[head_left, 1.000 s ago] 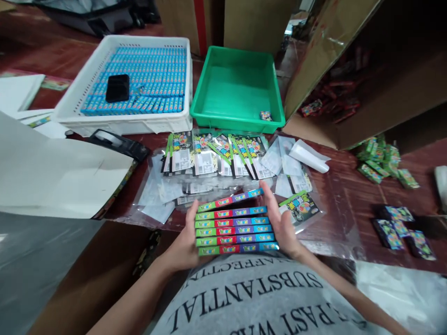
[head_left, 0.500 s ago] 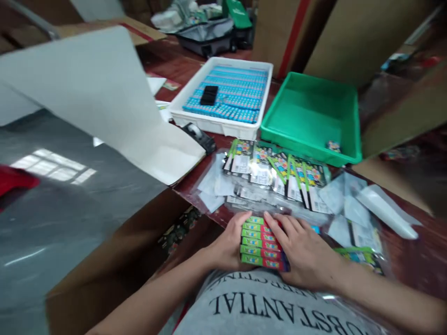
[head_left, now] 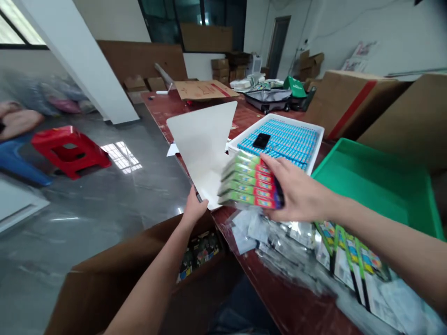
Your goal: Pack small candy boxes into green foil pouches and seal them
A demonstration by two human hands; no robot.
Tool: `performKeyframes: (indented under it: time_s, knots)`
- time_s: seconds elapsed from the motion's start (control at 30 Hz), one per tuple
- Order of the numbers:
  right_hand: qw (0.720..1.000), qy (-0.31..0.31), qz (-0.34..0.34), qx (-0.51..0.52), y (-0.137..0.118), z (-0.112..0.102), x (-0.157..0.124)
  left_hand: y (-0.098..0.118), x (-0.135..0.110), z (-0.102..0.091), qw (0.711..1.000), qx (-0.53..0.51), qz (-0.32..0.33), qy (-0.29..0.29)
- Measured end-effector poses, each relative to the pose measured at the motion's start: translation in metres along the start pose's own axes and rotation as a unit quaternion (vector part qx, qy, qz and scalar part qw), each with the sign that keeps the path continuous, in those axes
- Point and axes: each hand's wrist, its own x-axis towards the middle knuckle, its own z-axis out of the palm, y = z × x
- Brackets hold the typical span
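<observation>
The right hand (head_left: 296, 195) has its fingers clamped on one end of a stack of slim boxes (head_left: 247, 184), held in the air above the tabletop (head_left: 289, 302) edge. They look light, stiff and slick, so they will probably slide unless squeezed flat. The left hand (head_left: 194, 208) is at the white sheet (head_left: 202, 139), and I cannot tell how its fingers stand.

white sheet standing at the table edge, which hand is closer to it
Left. The left hand holds the white sheet at its lower edge; the right hand is off to its right, holding a stack of boxes.

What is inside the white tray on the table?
The white tray holds rows of small blue boxes with a black flat object on top. Anything beneath them is covered.
</observation>
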Motion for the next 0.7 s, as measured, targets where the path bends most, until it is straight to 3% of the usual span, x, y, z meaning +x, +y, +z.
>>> performKeyframes:
  time_s: [0.13,0.23,0.33,0.4,0.53,0.7]
  knots:
    - [0.994,-0.041,-0.099,0.015,0.020,0.054,0.111,-0.010,0.006,-0.012,0.999,-0.045,-0.011,0.017]
    - [0.988,-0.092,-0.119,0.045,0.027,0.103,0.148,-0.018,0.003,-0.028,0.996,-0.074,-0.046,0.031]
    - [0.978,-0.150,-0.133,0.057,0.035,0.140,0.150,-0.028,-0.002,-0.034,0.989,-0.104,-0.106,0.023]
    - [0.972,-0.189,-0.134,0.046,0.039,0.154,0.144,-0.036,-0.007,-0.033,0.980,-0.128,-0.149,0.016]
    - [0.963,-0.234,-0.133,0.012,0.040,0.159,0.137,-0.043,-0.016,-0.026,0.960,-0.185,-0.209,0.008]
    - [0.955,-0.264,-0.138,-0.009,0.031,0.157,0.139,-0.036,-0.019,-0.015,0.930,-0.255,-0.265,-0.009]
